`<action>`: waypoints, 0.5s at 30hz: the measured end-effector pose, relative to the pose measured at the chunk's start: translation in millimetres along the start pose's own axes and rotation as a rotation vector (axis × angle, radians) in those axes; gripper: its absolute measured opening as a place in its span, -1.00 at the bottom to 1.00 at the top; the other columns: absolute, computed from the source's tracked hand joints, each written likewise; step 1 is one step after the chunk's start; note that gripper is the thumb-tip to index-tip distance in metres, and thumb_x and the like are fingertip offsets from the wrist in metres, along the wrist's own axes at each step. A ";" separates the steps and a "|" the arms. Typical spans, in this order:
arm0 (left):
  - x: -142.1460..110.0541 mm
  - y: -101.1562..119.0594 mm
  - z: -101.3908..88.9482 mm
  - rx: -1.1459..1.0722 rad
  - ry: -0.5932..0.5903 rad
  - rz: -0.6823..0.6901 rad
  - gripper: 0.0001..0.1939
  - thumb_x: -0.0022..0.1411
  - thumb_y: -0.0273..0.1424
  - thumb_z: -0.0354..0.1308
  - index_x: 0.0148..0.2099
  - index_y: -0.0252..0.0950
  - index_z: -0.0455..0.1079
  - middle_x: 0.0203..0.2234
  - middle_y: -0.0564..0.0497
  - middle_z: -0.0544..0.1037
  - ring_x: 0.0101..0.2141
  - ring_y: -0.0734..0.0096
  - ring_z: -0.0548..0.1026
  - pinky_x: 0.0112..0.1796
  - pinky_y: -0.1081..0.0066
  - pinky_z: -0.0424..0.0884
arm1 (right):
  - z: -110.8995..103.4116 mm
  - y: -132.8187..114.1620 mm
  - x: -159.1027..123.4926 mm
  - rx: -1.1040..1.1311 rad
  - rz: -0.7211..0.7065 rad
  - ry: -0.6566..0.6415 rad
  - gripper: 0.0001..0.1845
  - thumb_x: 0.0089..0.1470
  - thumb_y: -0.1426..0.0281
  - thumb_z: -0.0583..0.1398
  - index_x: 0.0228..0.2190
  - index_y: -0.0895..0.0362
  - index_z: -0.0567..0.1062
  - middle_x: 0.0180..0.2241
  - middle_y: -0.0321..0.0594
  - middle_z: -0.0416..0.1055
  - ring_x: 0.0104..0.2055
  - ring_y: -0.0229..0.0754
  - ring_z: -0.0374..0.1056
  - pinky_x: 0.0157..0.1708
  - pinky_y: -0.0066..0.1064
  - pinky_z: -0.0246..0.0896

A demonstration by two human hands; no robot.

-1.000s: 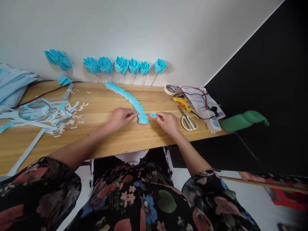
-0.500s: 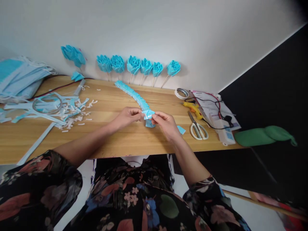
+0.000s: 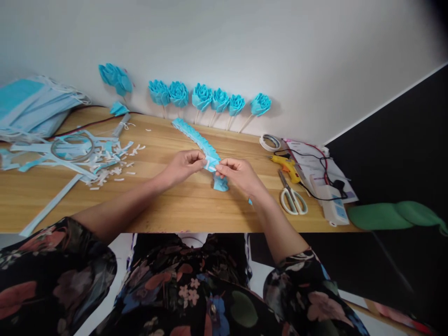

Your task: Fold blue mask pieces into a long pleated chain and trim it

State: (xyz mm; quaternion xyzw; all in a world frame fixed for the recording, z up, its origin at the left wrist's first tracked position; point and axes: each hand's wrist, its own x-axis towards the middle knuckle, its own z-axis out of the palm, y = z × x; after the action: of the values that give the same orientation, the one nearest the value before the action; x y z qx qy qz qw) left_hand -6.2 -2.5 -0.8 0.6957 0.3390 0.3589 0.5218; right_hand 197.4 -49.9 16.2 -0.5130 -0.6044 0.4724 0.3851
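Note:
Both of my hands meet above the middle of a wooden table (image 3: 175, 210). My left hand (image 3: 182, 166) and my right hand (image 3: 238, 175) pinch a small folded blue paper piece (image 3: 211, 163) between their fingertips. Just under them runs a long curved row of folded blue paper pieces (image 3: 196, 137), reaching back toward the wall. Its near end (image 3: 220, 183) lies below my right fingers. A bit of blue paper (image 3: 250, 201) peeks out beside my right wrist.
Several blue paper roses on sticks (image 3: 210, 99) lean on the wall. Blue strips, white scraps and a tape ring (image 3: 73, 148) lie left, with a blue stack (image 3: 31, 105) behind. Right: tape roll (image 3: 269, 141), yellow glue gun (image 3: 287, 165), scissors (image 3: 291, 196), white power strip (image 3: 334, 207), green object (image 3: 395, 215).
My hands picked a small blue piece up off the table and brought it together between both sets of fingertips. The camera view also shifted right and down a little.

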 end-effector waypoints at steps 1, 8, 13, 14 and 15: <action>0.3 0.0 -0.5 0.005 0.008 0.009 -0.79 0.18 -0.27 0.12 -0.41 -0.30 0.31 -0.58 0.11 0.35 -0.52 0.53 0.27 -0.44 0.46 0.18 | -1.1 -1.0 0.9 -0.004 0.006 -0.019 -0.71 -0.01 0.12 0.32 -0.47 0.10 0.55 -0.46 -0.26 0.50 -0.46 -0.30 0.28 -0.45 -0.42 0.19; 4.5 -7.3 -1.4 -0.018 0.066 0.098 -0.76 0.26 -0.23 0.10 -0.36 -0.28 0.29 -0.57 0.08 0.39 -0.53 0.52 0.32 -0.44 0.46 0.27 | -2.7 -6.1 11.9 -0.001 0.012 -0.031 -0.74 -0.04 0.15 0.30 -0.48 0.11 0.54 -0.44 -0.25 0.53 -0.45 -0.30 0.31 -0.43 -0.44 0.22; 5.1 -7.4 -4.4 0.024 0.318 0.158 -0.81 0.31 -0.24 0.09 -0.24 -0.26 0.28 -0.57 0.12 0.35 -0.55 0.54 0.28 -0.50 0.49 0.22 | 0.3 -8.3 27.7 -0.008 -0.046 0.090 -0.76 -0.06 0.18 0.28 -0.48 0.11 0.52 -0.46 -0.26 0.52 -0.43 -0.27 0.34 -0.39 -0.44 0.24; 3.8 -4.8 -4.4 0.074 0.378 0.183 -0.81 0.30 -0.25 0.10 -0.27 -0.26 0.29 -0.57 0.12 0.34 -0.54 0.54 0.27 -0.50 0.49 0.20 | 1.5 -8.3 30.4 -0.022 -0.070 0.126 -0.77 -0.05 0.19 0.27 -0.48 0.11 0.51 -0.47 -0.27 0.51 -0.43 -0.27 0.34 -0.39 -0.44 0.23; 2.0 -1.6 -4.0 0.132 0.413 0.213 -0.80 0.29 -0.25 0.11 -0.30 -0.27 0.30 -0.57 0.11 0.35 -0.54 0.54 0.26 -0.49 0.49 0.20 | 3.3 -7.9 32.6 -0.043 -0.099 0.161 -0.77 -0.04 0.20 0.26 -0.49 0.11 0.51 -0.48 -0.28 0.50 -0.44 -0.27 0.33 -0.40 -0.44 0.21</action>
State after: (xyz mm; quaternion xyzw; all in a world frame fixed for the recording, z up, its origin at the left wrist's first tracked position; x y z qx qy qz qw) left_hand -8.7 1.5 -1.3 0.6718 0.3862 0.5237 0.3540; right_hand 186.5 -18.6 22.3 -0.5269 -0.6062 0.3968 0.4443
